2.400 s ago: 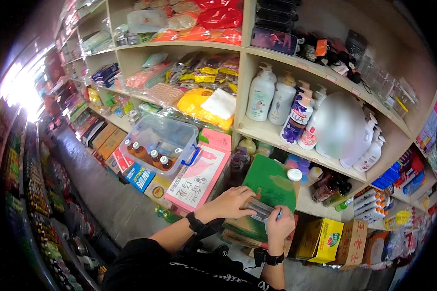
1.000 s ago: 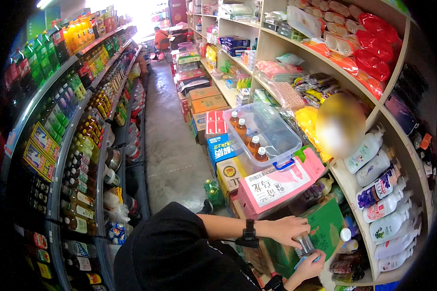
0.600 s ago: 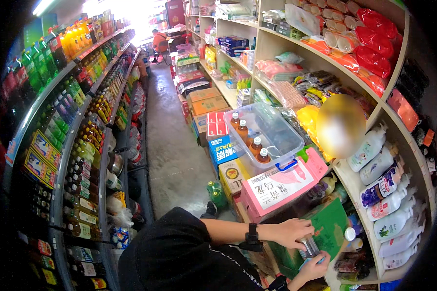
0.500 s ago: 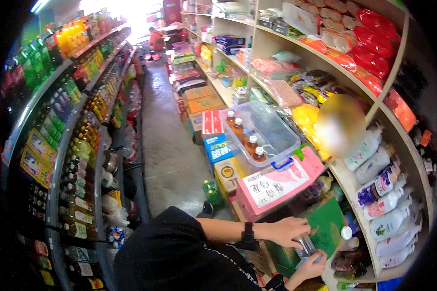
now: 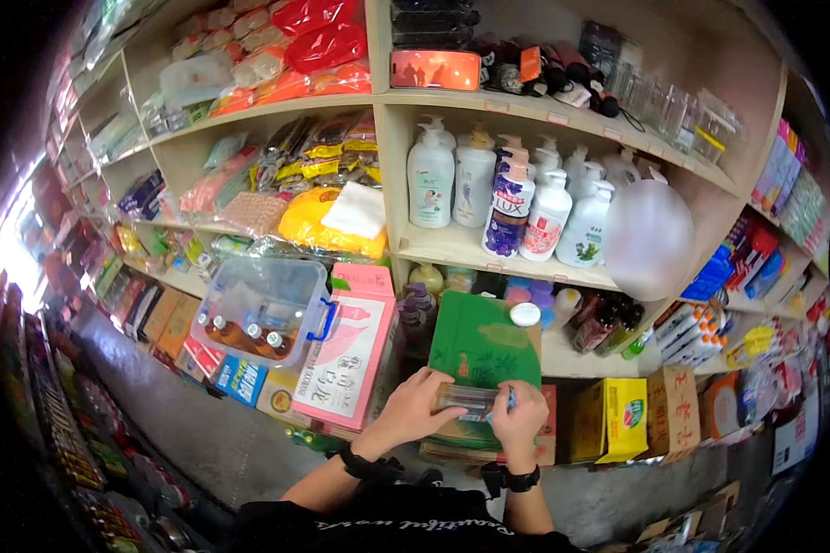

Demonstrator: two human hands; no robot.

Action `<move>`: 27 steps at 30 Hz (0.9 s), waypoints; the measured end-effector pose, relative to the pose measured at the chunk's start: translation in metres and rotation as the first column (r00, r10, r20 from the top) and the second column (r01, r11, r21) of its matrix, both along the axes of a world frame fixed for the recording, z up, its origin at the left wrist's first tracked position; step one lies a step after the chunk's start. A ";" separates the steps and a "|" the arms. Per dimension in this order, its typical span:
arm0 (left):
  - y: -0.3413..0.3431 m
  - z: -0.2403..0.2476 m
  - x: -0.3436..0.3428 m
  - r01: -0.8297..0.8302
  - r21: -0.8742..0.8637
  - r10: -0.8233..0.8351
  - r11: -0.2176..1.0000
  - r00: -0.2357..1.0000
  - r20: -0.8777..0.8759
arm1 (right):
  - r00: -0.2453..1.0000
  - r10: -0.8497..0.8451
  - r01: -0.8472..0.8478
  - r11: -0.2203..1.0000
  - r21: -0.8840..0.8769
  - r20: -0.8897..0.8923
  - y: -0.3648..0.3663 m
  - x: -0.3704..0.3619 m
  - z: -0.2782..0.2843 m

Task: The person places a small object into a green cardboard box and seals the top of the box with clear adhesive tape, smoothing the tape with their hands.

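Between both hands lies a clear cylindrical container (image 5: 470,400), held sideways over the front of a green cardboard box (image 5: 475,346). My left hand (image 5: 413,406) closes around its left end. At the right end, the fingers of my right hand (image 5: 518,415) are bent round it, next to a small blue-and-white patch. The container's ends are partly covered by my fingers, so its exact kind is unclear. A round white lid (image 5: 525,314) shows at the green box's upper right; whether a bottle sits under it is hidden.
To the left stand a pink-and-white carton (image 5: 341,355) and a clear plastic bin (image 5: 263,286) with several brown bottles (image 5: 256,335). Pump bottles (image 5: 510,207) line the shelf ahead. Lower right are a yellow box (image 5: 609,419) and a brown carton (image 5: 673,415).
My view has swung right, from the aisle to the shelves, bringing the box and both hands to the middle. Both hands still hold the clear container.
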State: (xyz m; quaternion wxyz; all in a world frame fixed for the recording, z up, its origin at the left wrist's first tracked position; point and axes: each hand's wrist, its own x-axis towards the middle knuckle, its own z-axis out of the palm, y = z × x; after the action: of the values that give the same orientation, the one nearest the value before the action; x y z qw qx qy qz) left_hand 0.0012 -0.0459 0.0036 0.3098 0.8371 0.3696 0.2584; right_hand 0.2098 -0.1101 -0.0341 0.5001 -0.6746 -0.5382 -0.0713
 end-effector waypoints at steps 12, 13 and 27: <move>0.001 -0.002 0.005 0.026 -0.039 -0.027 0.999 0.999 -0.023 | 1.000 -0.026 0.027 1.000 -0.016 0.012 -0.003 0.003 0.002; 0.001 0.000 0.005 0.013 -0.038 -0.014 0.999 1.000 -0.020 | 0.999 -0.030 0.030 1.000 -0.005 0.015 -0.001 0.003 0.003; 0.008 -0.001 0.005 0.037 -0.032 -0.038 0.999 0.999 -0.021 | 0.995 -0.101 0.101 0.995 0.005 0.005 -0.002 -0.002 -0.001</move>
State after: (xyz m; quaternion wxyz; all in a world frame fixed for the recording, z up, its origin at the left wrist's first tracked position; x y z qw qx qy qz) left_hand 0.0060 -0.0375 0.0028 0.3236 0.8417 0.3610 0.2376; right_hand 0.2076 -0.1125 -0.0349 0.4958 -0.6998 -0.5045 -0.0996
